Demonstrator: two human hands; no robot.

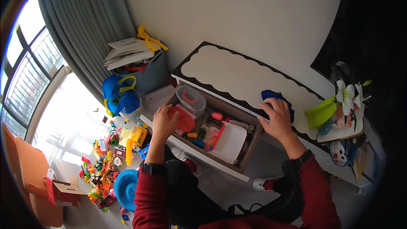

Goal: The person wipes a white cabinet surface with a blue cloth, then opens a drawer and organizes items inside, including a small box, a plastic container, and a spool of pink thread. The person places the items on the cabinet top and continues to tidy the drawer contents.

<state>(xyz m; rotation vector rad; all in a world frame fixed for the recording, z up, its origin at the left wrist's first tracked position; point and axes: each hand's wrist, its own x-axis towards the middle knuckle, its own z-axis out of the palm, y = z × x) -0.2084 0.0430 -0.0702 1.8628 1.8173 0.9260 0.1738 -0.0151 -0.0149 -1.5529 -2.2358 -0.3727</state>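
Before me a drawer point(206, 163) stands pulled out from a low white cabinet. My left hand point(163, 124) is at its left front corner, the thumb over the edge of a red rounded flat object point(184, 119); whether the fingers grip it cannot be told. Behind that sits a clear plastic box point(192, 100) with a red handle. My right hand point(277, 119) hovers at the cabinet top's front edge, fingers apart, beside a crumpled dark blue item point(288, 101) partly hidden behind it. An open white box point(230, 141) lies in the drawer's right half, near an orange cylinder point(192, 135).
Many toys point(103, 175) and a blue woven round item point(126, 189) cover the floor at left. A grey-blue bin point(155, 73) and a blue bag point(117, 97) stand behind them. A green vase point(321, 112) with white lilies lies on the cabinet top point(229, 70) at right.
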